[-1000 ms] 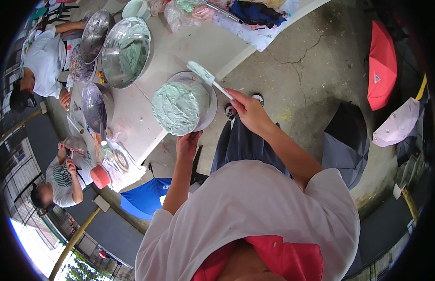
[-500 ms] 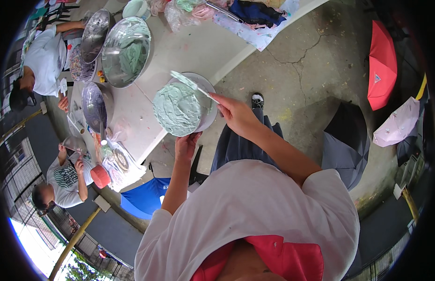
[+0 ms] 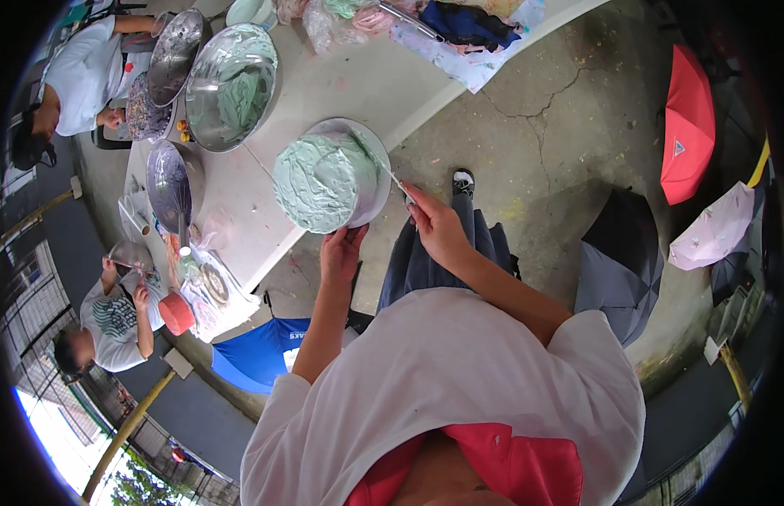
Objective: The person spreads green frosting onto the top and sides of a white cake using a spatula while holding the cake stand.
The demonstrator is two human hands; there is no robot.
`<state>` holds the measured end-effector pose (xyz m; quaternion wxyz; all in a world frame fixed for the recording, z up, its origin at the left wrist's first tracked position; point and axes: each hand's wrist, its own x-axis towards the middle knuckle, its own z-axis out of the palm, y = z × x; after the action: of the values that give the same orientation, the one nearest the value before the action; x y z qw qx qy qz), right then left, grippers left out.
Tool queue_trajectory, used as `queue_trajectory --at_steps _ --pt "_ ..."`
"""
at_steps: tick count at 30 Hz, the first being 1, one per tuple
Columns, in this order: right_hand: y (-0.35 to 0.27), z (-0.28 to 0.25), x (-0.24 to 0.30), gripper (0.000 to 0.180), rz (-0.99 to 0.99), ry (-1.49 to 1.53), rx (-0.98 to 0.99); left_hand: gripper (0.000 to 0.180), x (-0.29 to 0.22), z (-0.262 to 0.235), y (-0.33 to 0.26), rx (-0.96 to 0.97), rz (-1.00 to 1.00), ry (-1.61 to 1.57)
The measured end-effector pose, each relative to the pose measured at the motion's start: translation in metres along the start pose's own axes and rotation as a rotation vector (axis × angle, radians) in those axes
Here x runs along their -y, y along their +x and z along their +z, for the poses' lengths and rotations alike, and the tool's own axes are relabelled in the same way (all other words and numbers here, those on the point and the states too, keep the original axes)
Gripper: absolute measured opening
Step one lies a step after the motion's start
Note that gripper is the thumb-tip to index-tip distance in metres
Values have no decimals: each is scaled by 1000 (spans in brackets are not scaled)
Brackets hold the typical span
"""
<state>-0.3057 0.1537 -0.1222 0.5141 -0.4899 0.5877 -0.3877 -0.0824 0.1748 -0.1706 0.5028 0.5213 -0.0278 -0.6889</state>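
Observation:
A round cake (image 3: 317, 181) covered in pale green frosting sits on a round grey cake stand (image 3: 380, 201) at the table's near edge. Its top frosting is wavy. In my right hand (image 3: 440, 226) is the handle of an icing spatula (image 3: 390, 169). The frosting-coated blade lies upright along the cake's right side. My left hand (image 3: 343, 251) grips the near rim of the stand, just below the cake. Part of its fingers is hidden under the rim.
On the white table (image 3: 358, 80) stand a steel bowl of green frosting (image 3: 240, 97), a bowl with a whisk (image 3: 168, 185) and plastic bags. Two people work at the left. Open umbrellas, including a grey one (image 3: 619, 270) and a blue one (image 3: 257, 350), rest on the floor.
The spatula has come down from above the cake's top to its right side. My right hand has moved slightly right and down. A person at the far left has shifted an arm.

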Motion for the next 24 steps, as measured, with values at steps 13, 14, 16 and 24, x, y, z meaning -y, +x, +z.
queue_trajectory --at_steps 13,14,16,24 --pt "5 -8 47 43 -350 46 0 29 -1 16 3 -56 -6 -51" --pt "4 -8 43 43 -351 46 1 29 -1 15 3 -66 -8 -55" --pt "2 -11 34 36 -43 84 -44 29 -1 18 2 -77 -15 -52" --pt "1 -3 14 33 41 57 -65 29 -1 34 3 -69 2 -119"
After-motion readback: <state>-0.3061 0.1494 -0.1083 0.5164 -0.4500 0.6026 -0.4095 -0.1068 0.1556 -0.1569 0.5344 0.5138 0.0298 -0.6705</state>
